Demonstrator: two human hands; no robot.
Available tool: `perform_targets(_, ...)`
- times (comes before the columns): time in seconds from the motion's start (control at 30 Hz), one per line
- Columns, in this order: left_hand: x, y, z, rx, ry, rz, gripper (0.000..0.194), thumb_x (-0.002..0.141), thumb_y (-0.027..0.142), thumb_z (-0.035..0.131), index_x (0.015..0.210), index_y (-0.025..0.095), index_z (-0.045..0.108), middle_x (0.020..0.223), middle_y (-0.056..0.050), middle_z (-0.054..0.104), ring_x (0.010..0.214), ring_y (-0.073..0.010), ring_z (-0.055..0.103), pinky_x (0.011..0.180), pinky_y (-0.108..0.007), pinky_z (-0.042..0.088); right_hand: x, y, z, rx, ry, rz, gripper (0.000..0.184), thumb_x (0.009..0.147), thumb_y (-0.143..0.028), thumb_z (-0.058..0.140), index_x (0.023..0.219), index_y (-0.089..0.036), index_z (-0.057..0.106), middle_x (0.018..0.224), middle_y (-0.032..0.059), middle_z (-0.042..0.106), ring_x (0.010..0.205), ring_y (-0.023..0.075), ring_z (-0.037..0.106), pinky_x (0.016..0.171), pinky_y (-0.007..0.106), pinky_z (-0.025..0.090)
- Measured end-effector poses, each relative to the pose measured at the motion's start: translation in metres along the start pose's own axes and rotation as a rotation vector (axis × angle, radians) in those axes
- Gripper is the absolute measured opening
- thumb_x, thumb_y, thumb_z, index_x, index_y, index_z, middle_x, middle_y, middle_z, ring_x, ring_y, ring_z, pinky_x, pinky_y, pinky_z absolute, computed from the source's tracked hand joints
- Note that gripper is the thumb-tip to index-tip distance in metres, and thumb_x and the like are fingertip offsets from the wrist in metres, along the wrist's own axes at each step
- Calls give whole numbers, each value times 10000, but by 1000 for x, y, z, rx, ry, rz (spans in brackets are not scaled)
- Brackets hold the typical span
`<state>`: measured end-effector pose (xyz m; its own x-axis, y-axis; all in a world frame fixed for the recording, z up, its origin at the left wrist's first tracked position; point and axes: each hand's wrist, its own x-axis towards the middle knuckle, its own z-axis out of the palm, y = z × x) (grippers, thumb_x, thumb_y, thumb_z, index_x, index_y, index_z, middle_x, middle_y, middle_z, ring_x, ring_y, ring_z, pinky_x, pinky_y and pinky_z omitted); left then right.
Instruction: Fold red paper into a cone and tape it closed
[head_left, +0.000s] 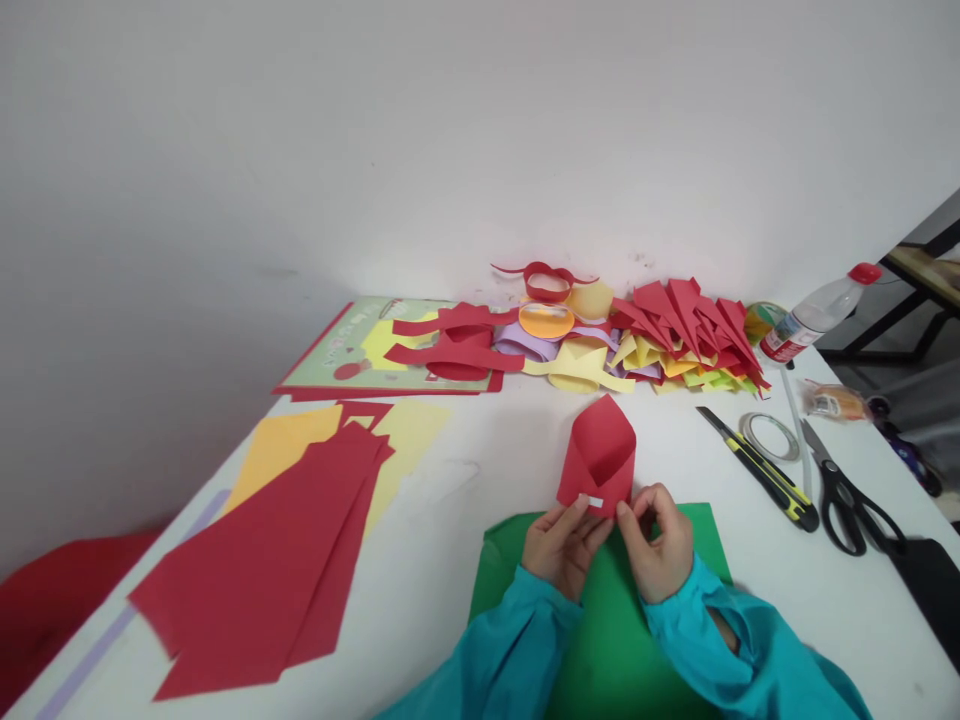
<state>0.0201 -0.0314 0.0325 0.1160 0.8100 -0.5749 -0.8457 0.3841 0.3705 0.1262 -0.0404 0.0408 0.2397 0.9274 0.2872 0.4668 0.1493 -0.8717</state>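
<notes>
A red folded paper envelope [601, 450] is held up in front of me, its pointed flap upward and its pocket open. A small white strip [592, 500] lies on its lower front. My left hand [564, 545] grips the bottom left of the envelope, the thumb beside the white strip. At the lower right corner, my right hand [660, 543] has thumb and index finger pinched together on the paper's edge. Below both hands is a green sheet [611, 630] on the table, partly covered by my sleeves.
Large red paper sheets [262, 560] lie left. Toward the wall are a green book [360, 340], red paper cut-outs [457, 345] and folded paper pieces [686, 330]. On the right are a utility knife [757, 468], tape roll [770, 437], scissors [847, 500] and a leaning bottle [817, 313].
</notes>
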Motion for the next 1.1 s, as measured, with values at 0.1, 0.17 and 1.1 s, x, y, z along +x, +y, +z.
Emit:
perform_targets(0.1, -1, 0, 1, -1, -24, 18, 167, 543, 164, 810, 609, 97, 671, 639, -76, 709, 658, -191, 687, 678, -281, 583, 1, -1, 0, 16, 11, 10, 258, 798, -359, 548, 628, -212, 421, 518, -67, 411, 462, 83, 382, 456, 216, 316)
perform_targets(0.17, -3, 0, 2, 13, -33, 29, 184, 526, 163, 820, 613, 92, 675, 653, -82, 712, 652, -182, 685, 696, -274, 579, 2, -1, 0, 0, 15, -8, 288, 767, -365, 594, 605, -210, 414, 506, -74, 400, 451, 78, 366, 454, 215, 311)
perform_targets(1.1, -1, 9, -4, 603, -212, 376, 210, 604, 322, 763, 704, 143, 716, 648, -32, 699, 593, -135, 612, 572, -219, 471, 6, 5, -11, -31, -64, -270, 177, 798, -193, 574, 656, -198, 470, 572, -44, 468, 516, 92, 440, 490, 230, 372)
